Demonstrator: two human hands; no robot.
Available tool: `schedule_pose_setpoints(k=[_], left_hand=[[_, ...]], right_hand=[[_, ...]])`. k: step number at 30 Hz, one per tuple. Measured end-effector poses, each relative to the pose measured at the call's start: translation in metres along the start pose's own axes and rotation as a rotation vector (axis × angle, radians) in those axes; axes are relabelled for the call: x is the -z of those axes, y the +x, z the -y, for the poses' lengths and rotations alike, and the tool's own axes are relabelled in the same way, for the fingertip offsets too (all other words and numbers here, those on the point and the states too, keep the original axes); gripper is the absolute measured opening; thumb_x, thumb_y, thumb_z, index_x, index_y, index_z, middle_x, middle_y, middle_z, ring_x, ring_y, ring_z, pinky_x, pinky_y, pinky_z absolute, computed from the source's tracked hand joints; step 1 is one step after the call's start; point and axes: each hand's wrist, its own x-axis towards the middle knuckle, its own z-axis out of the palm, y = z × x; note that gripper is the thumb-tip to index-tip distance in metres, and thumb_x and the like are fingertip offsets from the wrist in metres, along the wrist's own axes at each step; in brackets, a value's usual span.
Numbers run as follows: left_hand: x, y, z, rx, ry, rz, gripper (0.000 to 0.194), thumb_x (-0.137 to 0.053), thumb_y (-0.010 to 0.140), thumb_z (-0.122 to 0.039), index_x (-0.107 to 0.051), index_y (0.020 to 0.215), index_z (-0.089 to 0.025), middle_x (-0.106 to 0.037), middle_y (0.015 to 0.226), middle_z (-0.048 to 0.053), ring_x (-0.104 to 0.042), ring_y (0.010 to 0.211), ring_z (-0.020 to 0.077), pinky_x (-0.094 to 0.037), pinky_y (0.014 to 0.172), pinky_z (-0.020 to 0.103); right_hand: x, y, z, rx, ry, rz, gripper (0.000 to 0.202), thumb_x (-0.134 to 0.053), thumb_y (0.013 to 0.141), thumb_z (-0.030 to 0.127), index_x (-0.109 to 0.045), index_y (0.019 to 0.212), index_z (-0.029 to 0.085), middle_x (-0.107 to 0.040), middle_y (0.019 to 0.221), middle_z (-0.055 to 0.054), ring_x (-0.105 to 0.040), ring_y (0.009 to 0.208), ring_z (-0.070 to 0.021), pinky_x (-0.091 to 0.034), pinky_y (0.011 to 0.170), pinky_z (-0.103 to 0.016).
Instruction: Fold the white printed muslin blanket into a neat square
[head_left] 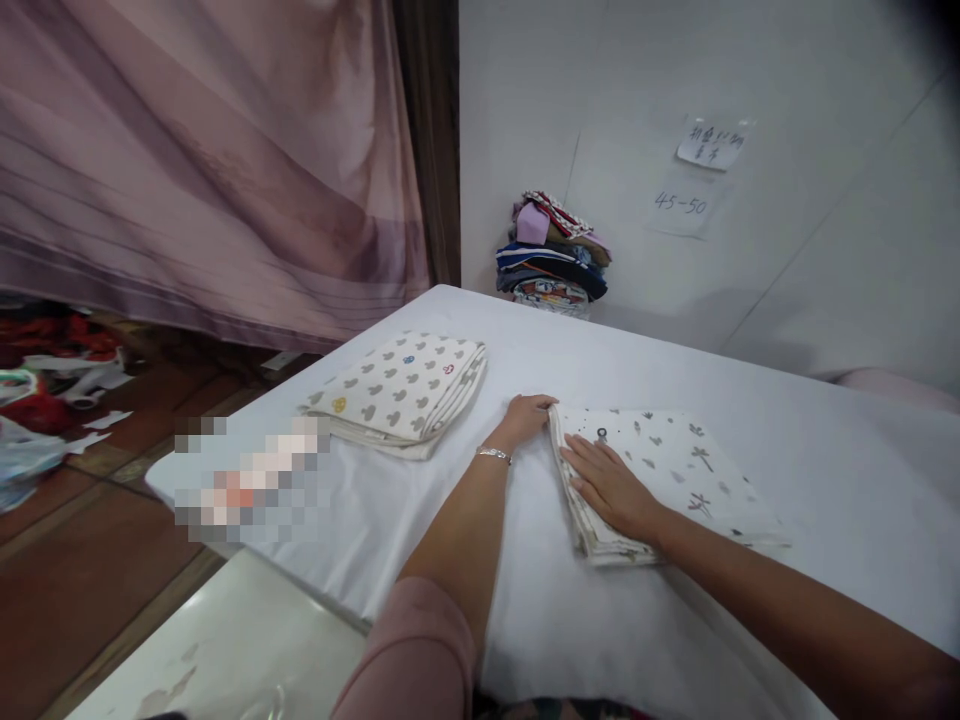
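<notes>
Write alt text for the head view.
A person's right hand rests on a folded cloth, left hand at that cloth's far left corner, on a white table. A second folded cloth lies to the left; a fabric pile stands beyond the table.

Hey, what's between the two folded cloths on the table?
In the head view, the left hand, touching the right cloth, and a strip of white table.

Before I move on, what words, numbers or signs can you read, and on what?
"45-50": lower paper on the wall.
Upper paper: handwritten characters, too blurred to read.
Cloth under the right hand: printed motifs, no legible words.
Other folded cloth: likewise.
Pixelated patch: unreadable.
</notes>
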Motion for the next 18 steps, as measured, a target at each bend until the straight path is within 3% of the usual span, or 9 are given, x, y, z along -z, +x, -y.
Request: schedule_pose_setpoints(k=[5,9,14,18], left_hand=[[0.006,-0.002,0.006,0.01,-0.189,0.037,0.036,-0.046,0.079,-0.011,-0.066,0.109,-0.016,-0.065,0.114,0.007,-0.059,0.105,0.0177,-0.043,0.096,0.032],[0.005,0.0,0.008,-0.004,-0.116,0.025,0.035,-0.046,0.081,-0.013,-0.066,0.109,-0.018,-0.064,0.116,0.004,-0.057,0.111,0.0167,-0.04,0.1,0.032],[0.001,0.001,0.006,-0.034,0.008,0.014,0.036,-0.047,0.081,-0.013,-0.066,0.11,-0.021,-0.064,0.116,0.001,-0.057,0.11,0.0157,-0.037,0.102,0.029],[-0.002,0.001,0.002,-0.054,0.117,0.02,0.037,-0.045,0.081,-0.01,-0.068,0.106,-0.025,-0.069,0.105,-0.002,-0.06,0.102,0.015,-0.034,0.103,0.03]], right_hand=[[0.01,0.005,-0.001,-0.059,0.111,0.079,0.052,-0.023,0.095,0.047,-0.033,0.141,0.026,-0.025,0.149,-0.004,-0.019,0.138,-0.0217,-0.018,0.112,-0.048],[0.019,0.001,0.006,-0.134,0.177,0.09,0.057,-0.025,0.093,0.052,-0.027,0.144,0.026,-0.02,0.15,-0.005,-0.016,0.138,-0.0238,-0.02,0.111,-0.047],[0.008,-0.014,0.024,-0.038,0.106,0.094,0.062,-0.029,0.093,0.052,-0.016,0.147,0.025,-0.01,0.152,-0.005,-0.009,0.14,-0.0241,-0.014,0.113,-0.049],[0.002,-0.017,0.027,-0.04,0.067,0.107,0.062,-0.027,0.093,0.051,-0.015,0.147,0.023,-0.006,0.153,-0.005,-0.004,0.14,-0.0221,-0.012,0.114,-0.046]])
